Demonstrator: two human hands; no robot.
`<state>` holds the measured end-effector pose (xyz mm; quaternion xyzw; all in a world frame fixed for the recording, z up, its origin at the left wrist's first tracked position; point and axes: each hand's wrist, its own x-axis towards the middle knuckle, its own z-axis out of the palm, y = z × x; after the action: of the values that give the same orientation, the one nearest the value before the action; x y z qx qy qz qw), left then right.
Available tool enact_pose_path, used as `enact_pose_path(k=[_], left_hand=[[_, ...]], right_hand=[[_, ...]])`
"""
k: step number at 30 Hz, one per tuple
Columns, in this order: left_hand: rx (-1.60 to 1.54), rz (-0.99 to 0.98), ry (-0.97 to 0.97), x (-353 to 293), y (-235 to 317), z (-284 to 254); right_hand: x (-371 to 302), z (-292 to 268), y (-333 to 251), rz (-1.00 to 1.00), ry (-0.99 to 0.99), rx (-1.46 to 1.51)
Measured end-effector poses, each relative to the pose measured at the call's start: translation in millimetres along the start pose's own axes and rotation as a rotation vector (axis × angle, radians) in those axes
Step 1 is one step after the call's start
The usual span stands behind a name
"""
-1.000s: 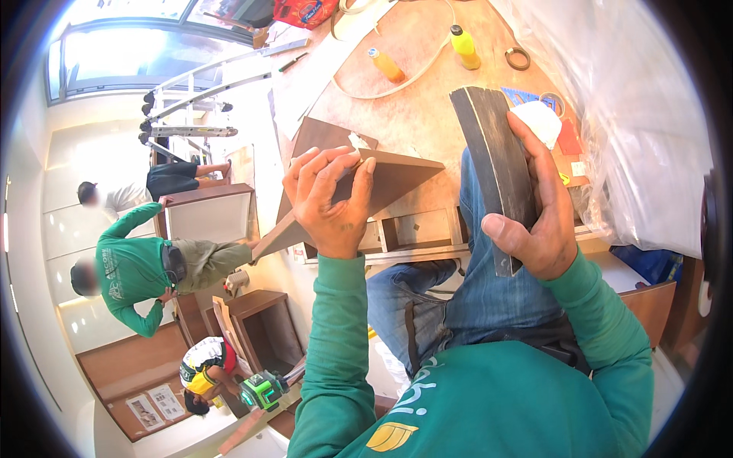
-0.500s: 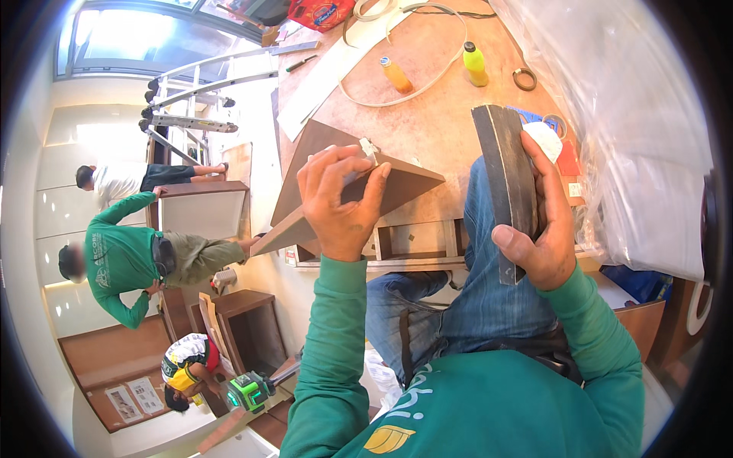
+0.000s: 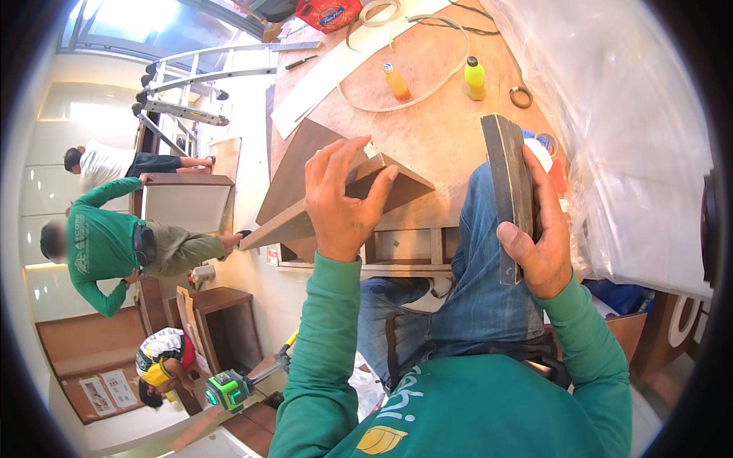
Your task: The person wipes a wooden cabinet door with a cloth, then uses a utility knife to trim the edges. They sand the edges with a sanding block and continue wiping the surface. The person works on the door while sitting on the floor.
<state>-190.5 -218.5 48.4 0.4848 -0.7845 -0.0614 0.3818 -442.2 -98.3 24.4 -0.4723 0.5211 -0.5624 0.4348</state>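
Observation:
My left hand (image 3: 347,198) is open, thumb and fingers apart, around the upper edge of a brown laminate board (image 3: 305,215). Whether the fingers touch the board is hard to tell. This board meets a second brown panel (image 3: 296,156) at an angle, and a small whitish patch shows at the corner by my fingertips. In my right hand (image 3: 544,248) is a long, dark sanding block (image 3: 510,179), held nearly upright above my thigh, thumb on its near side and fingers around its far side.
On the worktable (image 3: 435,141) stand an orange bottle (image 3: 396,82) and a yellow-green bottle (image 3: 474,79), near tape rolls and a loop of edging strip (image 3: 467,47). Clear plastic sheeting (image 3: 618,153) hangs at right. Left are a ladder (image 3: 183,113), a green laser level (image 3: 227,391) and several people.
My left fingers have spread and lifted slightly off the board's corner. My right hand keeps hold of the sanding block. The whole view has shifted a little.

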Motion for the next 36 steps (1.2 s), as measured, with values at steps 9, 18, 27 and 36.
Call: enact_pose_path(k=[9,18,27,36], left_hand=[[0.049,-0.105,-0.209,-8.4,-2.8,-4.2],[0.037,-0.083,-0.135,-26.5,-2.0,-1.2],[0.018,-0.089,-0.159,-25.0,-1.8,-4.2],[0.021,-0.046,-0.144,-26.1,-3.7,-0.1]], right_hand=[[-4.6,28.4,-31.8,-0.053,-0.209,-0.413],[-6.8,59.0,-15.9,-0.107,-0.239,-0.387],[-6.1,61.9,-9.3,-0.090,-0.266,-0.350],[3.4,75.6,-8.3,-0.084,-0.236,-0.313]])
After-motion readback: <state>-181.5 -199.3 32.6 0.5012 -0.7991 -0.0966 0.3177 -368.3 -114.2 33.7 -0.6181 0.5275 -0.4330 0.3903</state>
